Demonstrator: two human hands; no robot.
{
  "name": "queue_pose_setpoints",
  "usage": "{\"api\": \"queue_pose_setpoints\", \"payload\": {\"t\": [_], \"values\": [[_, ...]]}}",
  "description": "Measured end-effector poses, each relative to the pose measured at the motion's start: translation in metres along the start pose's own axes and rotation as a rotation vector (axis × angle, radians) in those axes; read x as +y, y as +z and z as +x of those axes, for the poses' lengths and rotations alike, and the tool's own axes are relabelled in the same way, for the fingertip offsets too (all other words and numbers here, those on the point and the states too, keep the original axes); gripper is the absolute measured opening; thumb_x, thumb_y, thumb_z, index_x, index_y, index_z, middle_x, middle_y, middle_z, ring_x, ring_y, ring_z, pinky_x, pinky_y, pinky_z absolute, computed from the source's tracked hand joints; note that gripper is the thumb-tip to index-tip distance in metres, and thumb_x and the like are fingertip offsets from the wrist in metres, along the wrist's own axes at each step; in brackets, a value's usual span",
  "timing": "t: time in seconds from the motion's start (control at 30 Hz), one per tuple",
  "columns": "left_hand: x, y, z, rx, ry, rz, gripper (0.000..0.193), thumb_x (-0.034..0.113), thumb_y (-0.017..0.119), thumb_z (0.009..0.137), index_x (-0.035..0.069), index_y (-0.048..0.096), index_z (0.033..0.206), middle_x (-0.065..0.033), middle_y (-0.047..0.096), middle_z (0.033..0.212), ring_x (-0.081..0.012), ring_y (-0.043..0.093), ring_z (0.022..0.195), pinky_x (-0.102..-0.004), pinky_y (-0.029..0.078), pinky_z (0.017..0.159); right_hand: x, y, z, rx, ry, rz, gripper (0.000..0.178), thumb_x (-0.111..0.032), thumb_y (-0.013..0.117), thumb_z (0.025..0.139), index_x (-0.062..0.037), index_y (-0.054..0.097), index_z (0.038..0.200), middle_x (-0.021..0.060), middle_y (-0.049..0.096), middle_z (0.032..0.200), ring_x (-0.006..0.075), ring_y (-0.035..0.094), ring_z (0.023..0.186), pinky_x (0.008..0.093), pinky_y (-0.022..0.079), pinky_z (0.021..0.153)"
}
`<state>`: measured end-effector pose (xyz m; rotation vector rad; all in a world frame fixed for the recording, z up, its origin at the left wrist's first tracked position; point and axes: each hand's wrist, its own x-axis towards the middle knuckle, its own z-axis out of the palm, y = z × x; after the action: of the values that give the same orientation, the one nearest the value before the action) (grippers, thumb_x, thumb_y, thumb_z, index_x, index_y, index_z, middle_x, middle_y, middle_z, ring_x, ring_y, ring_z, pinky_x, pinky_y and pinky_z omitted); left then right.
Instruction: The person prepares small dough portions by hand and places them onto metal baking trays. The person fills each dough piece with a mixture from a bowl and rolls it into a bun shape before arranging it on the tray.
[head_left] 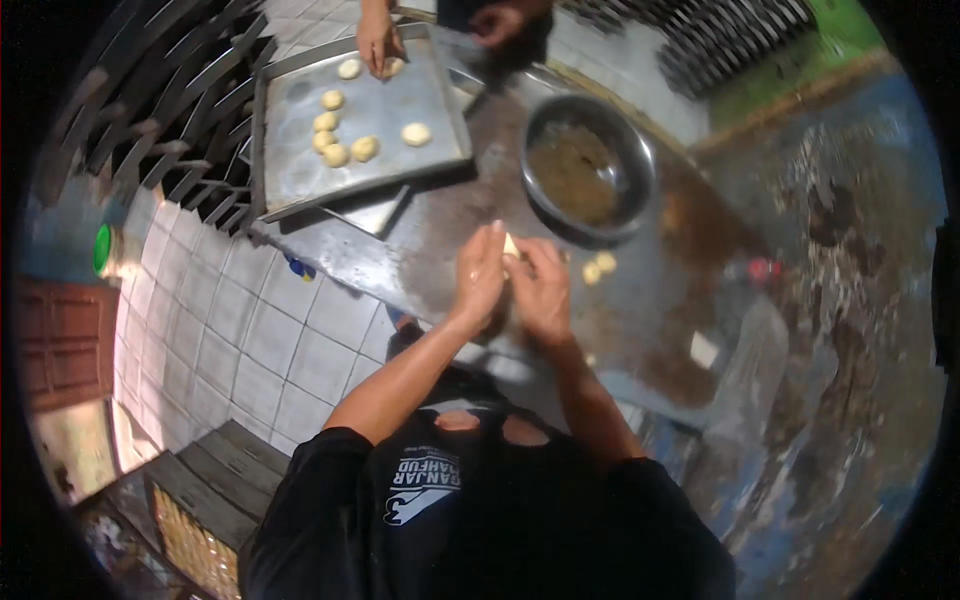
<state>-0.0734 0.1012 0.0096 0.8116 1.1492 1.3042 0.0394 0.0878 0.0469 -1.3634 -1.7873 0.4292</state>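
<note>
My left hand (481, 274) and my right hand (541, 292) meet over the near edge of the metal table, with fingers closed around a small piece of pale yellow dough (511, 246). Most of the dough is hidden by my fingers. Two small dough balls (591, 272) lie on the table to the right of my right hand. Beyond it stands a round metal bowl (647, 165) holding a brown filling (573, 175). At the far left, a shallow metal tray (290, 185) carries several round dough pieces (336, 155).
A co-worker's hand (379, 42) touches a dough piece on the tray's far side; that person's other hand (497, 24) hovers nearby. A whitish flat scrap (704, 350) and a red-capped item (764, 270) lie to the right. Metal racks (735, 40) stand at the back.
</note>
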Motion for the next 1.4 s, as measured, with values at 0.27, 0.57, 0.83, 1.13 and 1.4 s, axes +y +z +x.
{"api": "queue_pose_setpoints", "payload": {"t": [0.27, 0.57, 0.83, 1.13, 1.4], "values": [[-0.023, 0.086, -0.058, -0.285, -0.156, 0.108, 0.037, 0.042, 0.056, 0.105, 0.005, 0.06, 0.11, -0.003, 0.06, 0.093, -0.0117, 0.054, 0.083, -0.0286, 0.043, 0.067, 0.041, -0.085, -0.084, 0.08, 0.688, 0.949, 0.032, -0.004, 0.066, 0.099, 0.0042, 0.058, 0.129, 0.0064, 0.07, 0.111, 0.0122, 0.064, 0.1, 0.0276, 0.051, 0.093], [-0.105, 0.026, -0.027, -0.633, -0.133, 0.399, 0.05, 0.015, 0.065, 0.095, 0.005, 0.051, 0.142, -0.0136, 0.063, 0.129, -0.025, 0.058, 0.12, -0.0379, 0.048, 0.102, 0.097, -0.053, -0.065, -0.332, -0.187, -0.111, 0.023, -0.017, 0.067, 0.094, -0.0056, 0.071, 0.113, 0.0136, 0.07, 0.098, 0.0258, 0.067, 0.095, 0.0417, 0.054, 0.081], [-0.077, 0.052, 0.074, -0.476, -0.096, 0.127, 0.076, 0.003, 0.083, 0.081, 0.006, 0.042, 0.146, -0.0086, 0.064, 0.124, -0.0181, 0.061, 0.115, -0.033, 0.049, 0.102, 0.28, -0.082, 0.091, -0.042, 0.524, -0.139, 0.03, -0.016, 0.068, 0.092, 0.0015, 0.071, 0.116, 0.0218, 0.071, 0.12, 0.0337, 0.07, 0.107, 0.042, 0.055, 0.096], [-0.074, 0.064, 0.136, -0.434, -0.106, 0.271, 0.06, 0.011, 0.086, 0.082, 0.005, 0.052, 0.132, -0.0053, 0.069, 0.113, -0.0146, 0.065, 0.105, -0.0312, 0.052, 0.095, 0.254, -0.063, 0.134, -0.513, 0.892, 0.742, 0.038, -0.019, 0.071, 0.096, 0.0062, 0.064, 0.124, 0.0125, 0.073, 0.102, 0.0181, 0.07, 0.089, 0.0306, 0.055, 0.08], [-0.076, 0.102, 0.132, -0.369, 0.081, 0.605, 0.053, 0.015, 0.082, 0.082, 0.006, 0.051, 0.124, -0.0232, 0.07, 0.106, -0.0383, 0.07, 0.106, -0.0462, 0.054, 0.085, 0.157, -0.037, 0.046, -0.115, -0.046, -0.085, 0.047, -0.019, 0.061, 0.101, 0.0081, 0.052, 0.138, 0.023, 0.065, 0.128, 0.0319, 0.067, 0.115, 0.0422, 0.053, 0.102]]}}
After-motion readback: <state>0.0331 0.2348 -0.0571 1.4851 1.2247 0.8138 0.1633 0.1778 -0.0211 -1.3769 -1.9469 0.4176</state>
